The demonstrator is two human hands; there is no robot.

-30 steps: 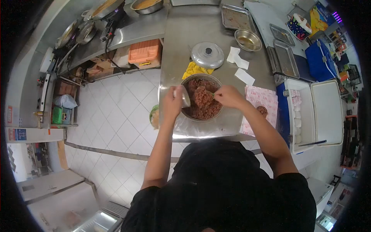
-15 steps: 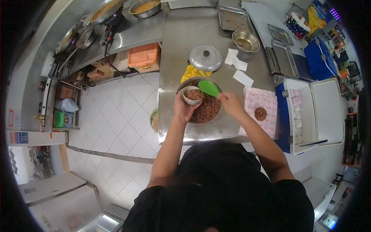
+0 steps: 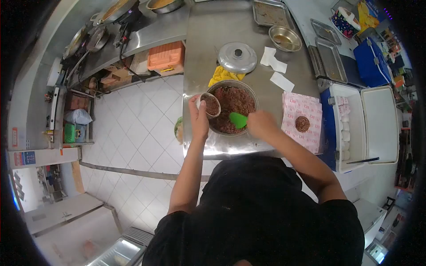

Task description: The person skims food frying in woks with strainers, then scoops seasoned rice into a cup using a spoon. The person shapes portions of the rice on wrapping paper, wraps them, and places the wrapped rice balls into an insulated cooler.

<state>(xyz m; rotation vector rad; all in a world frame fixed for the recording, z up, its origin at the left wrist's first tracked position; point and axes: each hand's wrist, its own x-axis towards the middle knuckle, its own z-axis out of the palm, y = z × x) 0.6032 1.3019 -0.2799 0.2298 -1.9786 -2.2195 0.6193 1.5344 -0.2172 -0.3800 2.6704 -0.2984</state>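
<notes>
My left hand point(image 3: 199, 117) is closed round a small white bowl point(image 3: 216, 114) with reddish-brown rice in it, tilted at the left rim of a large pot. In my right hand point(image 3: 262, 125) is a green spoon point(image 3: 238, 120), its head down on the rice point(image 3: 235, 101) in the pot. Above the pot lie a yellow cloth point(image 3: 225, 76) and a round metal lid point(image 3: 237, 57). To the right, a round rice mound point(image 3: 302, 124) sits on printed pink-and-white paper point(image 3: 290, 105).
White paper pieces point(image 3: 282, 82), a metal bowl point(image 3: 285, 38) and a tray point(image 3: 270, 13) are on the steel table point(image 3: 206, 35). An open cooler point(image 3: 355, 128) with white wrapped items stands at the right. Pans and a burner line the left counter point(image 3: 155, 33).
The spoon has gone from above the small bowl down onto the rice in the pot. My left hand and the small bowl have shifted left, and the bowl is now tilted.
</notes>
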